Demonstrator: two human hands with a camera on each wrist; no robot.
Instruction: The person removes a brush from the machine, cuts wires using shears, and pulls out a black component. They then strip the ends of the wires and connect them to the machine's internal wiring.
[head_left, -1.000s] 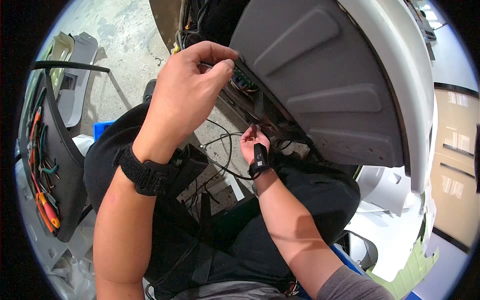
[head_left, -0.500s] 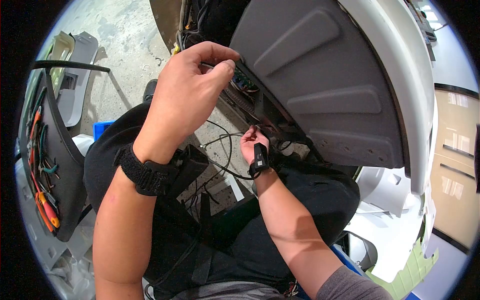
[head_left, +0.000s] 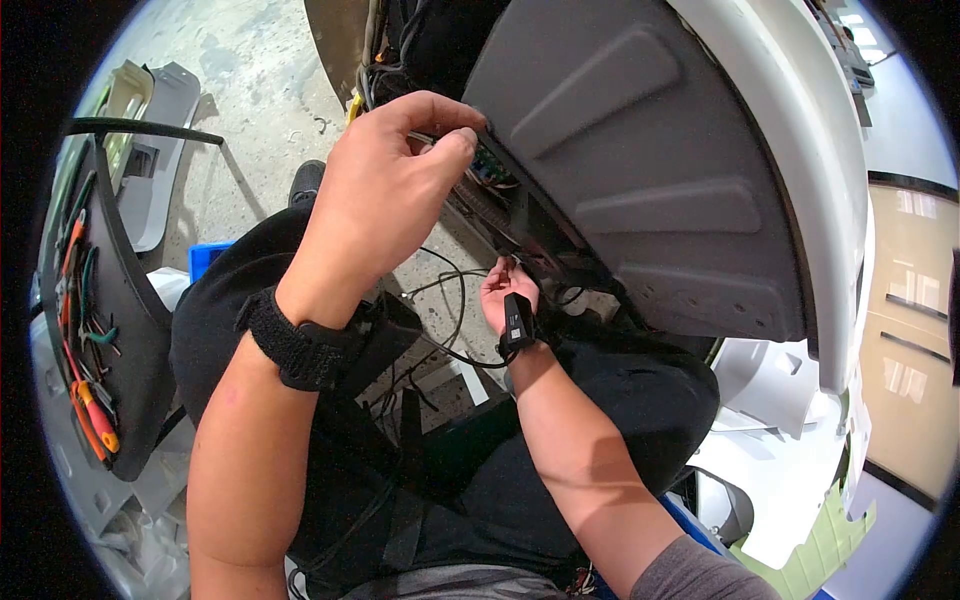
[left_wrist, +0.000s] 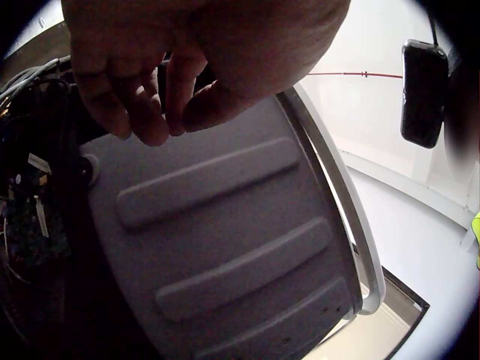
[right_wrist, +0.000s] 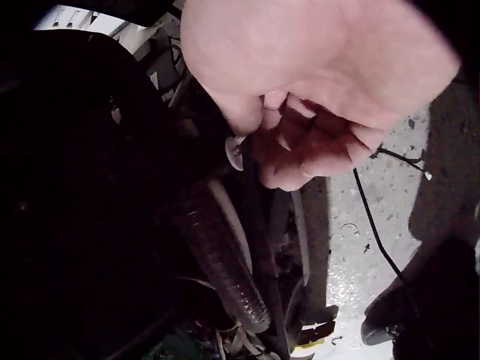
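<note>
My left hand (head_left: 390, 180) is at the upper corner of a dark grey ribbed panel (head_left: 640, 160). Thumb and fingers are bent around the panel's edge; in the left wrist view the fingertips overlap its top. Lower down, my right hand (head_left: 508, 298) reaches under the panel's near end with the palm up. Its fingers are curled in, and a small round metal piece (right_wrist: 235, 153), like a washer or bolt head, shows at the thumb tip. Beside that hand run a ribbed dark hose (right_wrist: 221, 262) and metal bars. A circuit board (head_left: 490, 165) shows behind the panel edge.
A white curved shell (head_left: 800, 150) borders the panel on the right. Dark cables (head_left: 460, 300) hang between the legs. Left of me, a black tray (head_left: 135, 380) carries pliers and an orange-handled screwdriver (head_left: 95, 410). White body parts (head_left: 770, 470) lie at the lower right.
The head view has shifted slightly. Both hands stay at the same places on the panel, with almost no finger movement.
</note>
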